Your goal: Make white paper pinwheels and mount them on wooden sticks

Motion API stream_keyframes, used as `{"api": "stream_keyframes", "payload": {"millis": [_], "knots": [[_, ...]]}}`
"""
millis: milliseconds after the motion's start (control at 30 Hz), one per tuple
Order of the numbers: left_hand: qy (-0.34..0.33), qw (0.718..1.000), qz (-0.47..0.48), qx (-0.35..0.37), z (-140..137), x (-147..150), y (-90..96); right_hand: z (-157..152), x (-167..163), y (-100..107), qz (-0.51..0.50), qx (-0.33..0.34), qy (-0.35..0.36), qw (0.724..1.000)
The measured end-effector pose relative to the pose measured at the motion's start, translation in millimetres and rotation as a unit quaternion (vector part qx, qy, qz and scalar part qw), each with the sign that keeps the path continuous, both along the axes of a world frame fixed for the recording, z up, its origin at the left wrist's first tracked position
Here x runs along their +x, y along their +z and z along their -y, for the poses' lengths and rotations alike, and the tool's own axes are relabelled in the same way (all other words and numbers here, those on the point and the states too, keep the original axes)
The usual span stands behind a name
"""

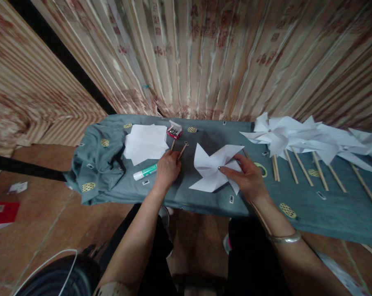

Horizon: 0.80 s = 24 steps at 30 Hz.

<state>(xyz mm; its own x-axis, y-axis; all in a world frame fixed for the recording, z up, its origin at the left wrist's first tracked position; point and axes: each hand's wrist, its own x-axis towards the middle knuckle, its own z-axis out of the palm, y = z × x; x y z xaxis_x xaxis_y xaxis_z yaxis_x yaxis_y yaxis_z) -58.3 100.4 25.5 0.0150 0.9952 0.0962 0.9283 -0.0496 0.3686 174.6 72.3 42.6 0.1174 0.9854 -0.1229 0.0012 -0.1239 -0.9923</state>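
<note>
A white paper pinwheel (209,164) with folded blades is held just above the cloth by my right hand (250,179). The thumb presses at its middle, beside a small dark pin head, and the fingers are behind the blades. My left hand (169,166) is closed around a thin wooden stick (183,150), with another stick (173,145) poking out beside the fingers. Its fingertips are partly hidden from above. Touching or close to that hand lies a white and green glue stick (145,172). Behind it is a small open red box (174,130) of metal pins.
White paper sheets (145,142) are stacked at the left of the cloth-covered table (210,207). Several pinwheels (315,137) on wooden sticks lie overlapping at the right. Scissors (261,169) with a pale green handle lie behind my right hand. A curtain (204,61) hangs behind.
</note>
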Motion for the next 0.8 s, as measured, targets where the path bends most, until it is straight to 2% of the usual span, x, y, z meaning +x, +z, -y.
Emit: {"api": "stream_keyframes", "payload": {"millis": [67,133,200,267,367,400,467,633,700,800], "knots": [[-0.023,0.999,0.049,0.005,3,7,1.8,2,-1,1,-0.004,-0.007,0.010,1.000],[-0.046,0.989,0.139,0.010,7,14,3.6,3,-2,4,-0.012,-0.014,0.018,1.000],[-0.057,0.962,0.268,0.005,10,20,5.1,3,-2,6,-0.025,-0.020,0.019,0.999],[-0.038,0.904,0.425,-0.033,13,27,6.2,3,-2,7,-0.036,-0.024,0.019,0.999],[0.034,0.774,0.619,-0.127,18,38,8.8,2,-3,5,-0.049,-0.019,0.025,0.998],[0.051,0.744,0.650,-0.144,19,42,10.2,1,-4,4,-0.052,-0.014,0.025,0.998],[0.069,0.711,0.682,-0.158,21,47,13.8,-1,-5,1,-0.054,-0.009,0.020,0.998],[0.043,0.666,0.720,-0.190,23,50,23.9,-5,-8,-4,-0.056,0.001,0.007,0.998],[0.016,0.667,0.724,-0.175,24,49,26.1,-6,-10,-4,-0.061,0.001,0.001,0.998],[0.017,0.690,0.710,-0.142,27,50,26.2,-7,-11,-4,-0.068,-0.007,-0.003,0.998]]}}
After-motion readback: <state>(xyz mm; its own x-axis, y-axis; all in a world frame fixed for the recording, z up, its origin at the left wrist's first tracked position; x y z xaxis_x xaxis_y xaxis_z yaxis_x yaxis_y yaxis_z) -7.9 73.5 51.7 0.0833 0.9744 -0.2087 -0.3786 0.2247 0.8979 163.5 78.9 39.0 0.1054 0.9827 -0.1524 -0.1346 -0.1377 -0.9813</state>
